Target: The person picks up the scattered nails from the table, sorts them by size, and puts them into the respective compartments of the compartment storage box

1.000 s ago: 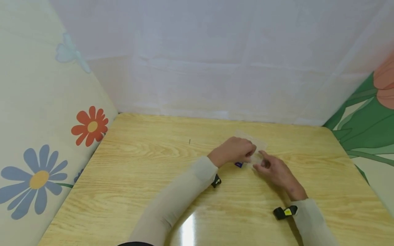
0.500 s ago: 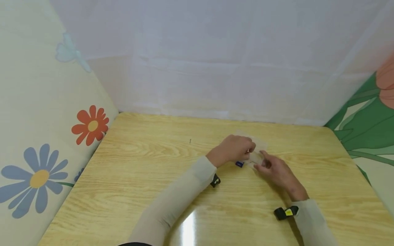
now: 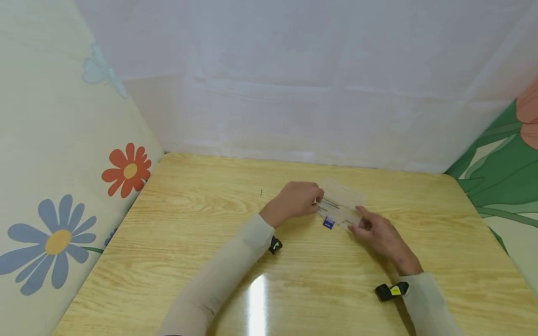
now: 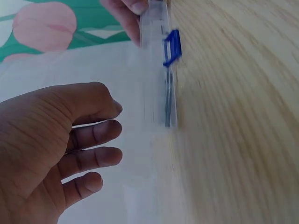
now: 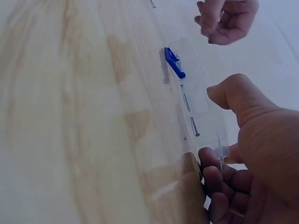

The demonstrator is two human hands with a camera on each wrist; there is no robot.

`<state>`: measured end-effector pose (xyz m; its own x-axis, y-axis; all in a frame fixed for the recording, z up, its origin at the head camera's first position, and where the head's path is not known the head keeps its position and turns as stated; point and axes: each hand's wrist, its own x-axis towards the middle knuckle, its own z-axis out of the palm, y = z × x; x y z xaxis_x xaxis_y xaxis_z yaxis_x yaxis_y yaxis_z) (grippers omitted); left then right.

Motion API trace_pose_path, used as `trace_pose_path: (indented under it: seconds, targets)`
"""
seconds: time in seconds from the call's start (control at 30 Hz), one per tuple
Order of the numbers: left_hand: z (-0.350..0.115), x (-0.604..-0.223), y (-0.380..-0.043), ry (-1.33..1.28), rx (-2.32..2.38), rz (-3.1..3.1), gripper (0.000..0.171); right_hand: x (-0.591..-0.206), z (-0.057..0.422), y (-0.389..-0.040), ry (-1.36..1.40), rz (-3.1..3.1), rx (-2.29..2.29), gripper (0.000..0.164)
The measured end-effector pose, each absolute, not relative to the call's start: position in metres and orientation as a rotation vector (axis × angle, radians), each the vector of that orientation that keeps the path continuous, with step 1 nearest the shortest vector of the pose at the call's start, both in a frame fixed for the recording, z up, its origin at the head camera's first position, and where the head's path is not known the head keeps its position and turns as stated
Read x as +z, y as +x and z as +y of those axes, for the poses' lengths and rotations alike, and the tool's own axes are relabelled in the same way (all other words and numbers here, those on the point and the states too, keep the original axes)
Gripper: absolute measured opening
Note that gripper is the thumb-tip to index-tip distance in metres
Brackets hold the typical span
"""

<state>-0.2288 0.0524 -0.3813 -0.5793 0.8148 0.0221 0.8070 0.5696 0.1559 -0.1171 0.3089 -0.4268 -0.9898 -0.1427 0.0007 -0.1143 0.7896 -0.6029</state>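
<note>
A clear plastic box (image 3: 346, 212) with a blue latch (image 3: 329, 222) rests on the table, its see-through lid raised at the back. Long thin nails or screws (image 3: 331, 204) lie inside it. My right hand (image 3: 380, 235) holds the box at its right end, fingers about the edge in the right wrist view. Just left of the box is my left hand (image 3: 296, 200). Seen from the left wrist, its fingers are loosely bent, with nothing visible between them.
A small dark nail (image 3: 261, 192) lies on the wooden table (image 3: 201, 242), left of the left hand. A white cloth (image 3: 269, 93) hangs behind the table's back edge. Flower-printed panels (image 3: 50, 163) stand at both sides.
My left hand has moved left from over the box, uncovering the blue latch and the nails inside. My right hand has stayed at the box's right end.
</note>
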Motion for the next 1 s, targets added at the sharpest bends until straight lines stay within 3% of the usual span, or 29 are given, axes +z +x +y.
trace_pose_path:
  seconds: [0.53, 0.67, 1.0]
  targets:
    - [-0.034, -0.392, -0.257, 1.123, 0.375, 2.821, 0.018, -0.427, 0.308, -0.117, -0.192, 2.926, -0.962, 0.067]
    - [-0.048, -0.394, -0.263, 1.061, 0.382, 2.837, 0.013, -0.427, 0.308, -0.118, -0.177, 2.926, -0.958, 0.067]
    - [-0.068, -0.405, -0.274, 0.953, 0.361, 2.880, 0.021, -0.427, 0.306, -0.118, -0.184, 2.936, -0.940, 0.066]
